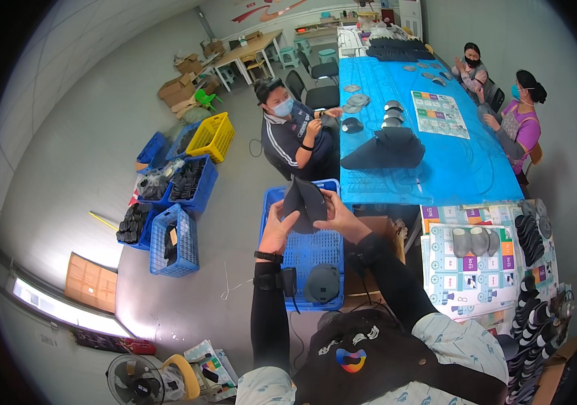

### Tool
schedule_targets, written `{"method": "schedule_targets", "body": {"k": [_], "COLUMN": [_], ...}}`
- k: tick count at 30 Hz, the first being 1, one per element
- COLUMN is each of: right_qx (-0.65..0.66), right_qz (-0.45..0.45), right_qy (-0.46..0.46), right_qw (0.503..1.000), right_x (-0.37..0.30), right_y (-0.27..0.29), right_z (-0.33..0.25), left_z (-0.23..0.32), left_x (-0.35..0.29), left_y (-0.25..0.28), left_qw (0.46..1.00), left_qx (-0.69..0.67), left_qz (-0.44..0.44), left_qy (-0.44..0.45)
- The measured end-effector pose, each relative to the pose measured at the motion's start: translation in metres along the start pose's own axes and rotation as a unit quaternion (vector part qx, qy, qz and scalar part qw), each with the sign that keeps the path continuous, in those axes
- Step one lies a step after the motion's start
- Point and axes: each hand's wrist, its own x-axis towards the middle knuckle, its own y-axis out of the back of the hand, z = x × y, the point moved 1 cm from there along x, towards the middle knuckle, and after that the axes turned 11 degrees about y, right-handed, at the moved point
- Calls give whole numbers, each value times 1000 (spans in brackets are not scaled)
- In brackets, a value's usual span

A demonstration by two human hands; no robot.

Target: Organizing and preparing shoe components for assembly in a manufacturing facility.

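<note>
In front of me, over a blue crate (302, 260), I hold a dark grey cap-like fabric piece (303, 202) with a pointed top and a fold down its middle. My left hand (277, 226) grips its left side, thumb across the near face. The right side is pinched by my right hand (339, 214), its thumb near the lower edge. Some fingers of both hands are hidden behind the fabric. Inside the crate below lies a dark grey rounded piece (322, 283).
A blue-covered table (383, 185) ahead carries a dark fabric pile (386, 150) and grey rounded pieces. A masked co-worker (302, 131) sits at its left side; two more people sit at the right. Blue crates (175, 233) stand left. Stacked dark pieces (528, 331) are near my right.
</note>
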Motion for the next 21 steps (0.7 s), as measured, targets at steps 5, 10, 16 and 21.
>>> {"method": "schedule_targets", "body": {"k": [5,10,16,21], "right_qx": [-21,-30,-66,-53], "right_qz": [24,42,93,121], "right_qy": [-23,-36,-82,-80], "right_qw": [999,998,990,988], "right_x": [-13,-31,-51,-76], "right_y": [6,12,30,50], "right_z": [6,13,24,34], "left_z": [-23,-50,-74,-91], "left_x": [-4,-9,-15,-27], "left_y": [3,9,28,48], "left_qw": [996,991,983,979], "left_qx": [-72,-106,-136,-142], "left_qz": [-12,-7,-23,-18], "left_qy": [44,82,118,148]}}
